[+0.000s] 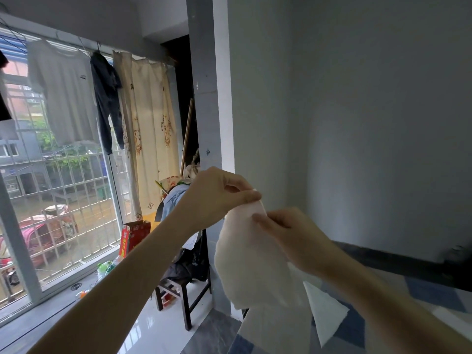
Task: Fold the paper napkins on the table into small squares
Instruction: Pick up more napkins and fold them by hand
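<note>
Grey walls back both hands at frame centre, where left hand (217,198) and right hand (288,233) pinch the napkin (252,261) by its top corner, sheet hanging down below the fingers.

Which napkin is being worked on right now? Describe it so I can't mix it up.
Start at the white wall corner at centre. In front of it both hands pinch the top edge of a soft white napkin, left hand above right hand. Unlike the flat napkin on the checked table below, it hangs in the air.
</note>
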A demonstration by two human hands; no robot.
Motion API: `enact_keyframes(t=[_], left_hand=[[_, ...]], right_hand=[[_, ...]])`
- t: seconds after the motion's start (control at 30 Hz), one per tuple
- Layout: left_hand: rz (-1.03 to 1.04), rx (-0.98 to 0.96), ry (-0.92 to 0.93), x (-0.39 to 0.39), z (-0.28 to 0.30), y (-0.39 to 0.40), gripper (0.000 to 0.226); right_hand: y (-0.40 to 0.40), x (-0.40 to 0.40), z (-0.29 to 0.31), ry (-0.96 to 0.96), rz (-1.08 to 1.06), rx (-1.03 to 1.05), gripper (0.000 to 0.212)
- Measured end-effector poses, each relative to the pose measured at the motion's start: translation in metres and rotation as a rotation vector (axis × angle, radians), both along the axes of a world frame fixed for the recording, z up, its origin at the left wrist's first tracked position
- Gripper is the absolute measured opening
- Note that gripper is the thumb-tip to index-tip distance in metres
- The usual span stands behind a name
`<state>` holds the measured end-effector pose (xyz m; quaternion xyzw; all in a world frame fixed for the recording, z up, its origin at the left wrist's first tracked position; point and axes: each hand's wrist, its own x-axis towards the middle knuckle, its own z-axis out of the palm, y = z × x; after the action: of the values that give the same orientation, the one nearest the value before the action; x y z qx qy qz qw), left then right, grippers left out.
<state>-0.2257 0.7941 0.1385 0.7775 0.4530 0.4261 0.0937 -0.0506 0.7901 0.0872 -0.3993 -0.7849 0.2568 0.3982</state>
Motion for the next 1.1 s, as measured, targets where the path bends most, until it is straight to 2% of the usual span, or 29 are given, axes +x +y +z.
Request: enact_keyframes(t=[0.13,0.43,0.57,0.73,1.0,1.07,1.1], left_hand=[[0.075,0.076,-0.056,-0.011,0.005,0.009,0.006],[0.273,0.201,-0.057,-0.036,0.011,0.018,0.006],[0.319,0.241,-0.081,-0.05,0.013,0.02,0.012],[0.331,0.255,-0.119,-0.062,0.017,0.018,0.01],[0.326,0.252,-0.173,-0.063,0.017,0.016,0.01],[0.31,0.218,-0.255,-0.059,0.016,0.015,0.008],[0.295,0.198,-0.297,-0.056,0.016,0.015,0.008]], right_hand=[[0.001,0.007,-0.006,0.005,0.044,-0.088,0.046],[-0.003,0.026,-0.008,-0.086,0.069,-0.083,0.038],[-0.003,0.034,-0.008,-0.078,0.09,-0.155,0.024],[-0.001,0.038,-0.007,-0.061,0.081,-0.179,0.019],[-0.001,0.035,-0.009,0.06,0.044,-0.099,0.021],[0.002,0.031,-0.014,0.207,0.015,-0.112,0.026],[0.003,0.027,-0.018,0.351,0.045,-0.188,0.025]])
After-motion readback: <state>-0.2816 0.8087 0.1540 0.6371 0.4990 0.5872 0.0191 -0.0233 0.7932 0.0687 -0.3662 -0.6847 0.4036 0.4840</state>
